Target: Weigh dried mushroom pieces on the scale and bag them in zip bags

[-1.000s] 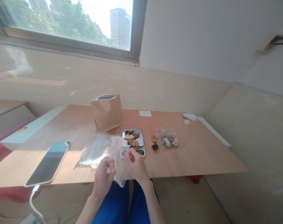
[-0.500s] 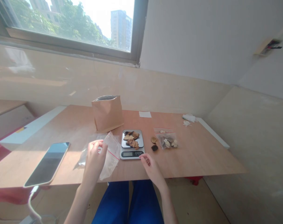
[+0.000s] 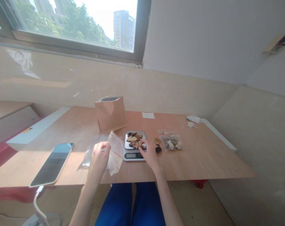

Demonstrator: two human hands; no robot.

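My left hand (image 3: 100, 154) is closed on the edge of a clear zip bag (image 3: 116, 153) with a red seal line, which hangs beside the scale. A small digital kitchen scale (image 3: 130, 158) carries a heap of brown, dark-edged dried slices (image 3: 134, 137). Over the right side of that heap is my right hand (image 3: 150, 156), its thumb and fingers closed around one of the front slices. Two loose pieces, one tan (image 3: 157, 141) and one black (image 3: 158, 149), lie just right of the scale.
Behind the scale a brown paper pouch (image 3: 111, 114) stands upright with its top open. Right of the loose pieces lies a zip bag of pale chunks (image 3: 173, 144). A phone (image 3: 53, 164) with a white cable rests at left. White paper (image 3: 148, 115) lies near the wall.
My right hand has moved from the scale's front edge up to the dried slices and closed around one. My left hand keeps hold of the zip bag, which has shifted slightly upward.
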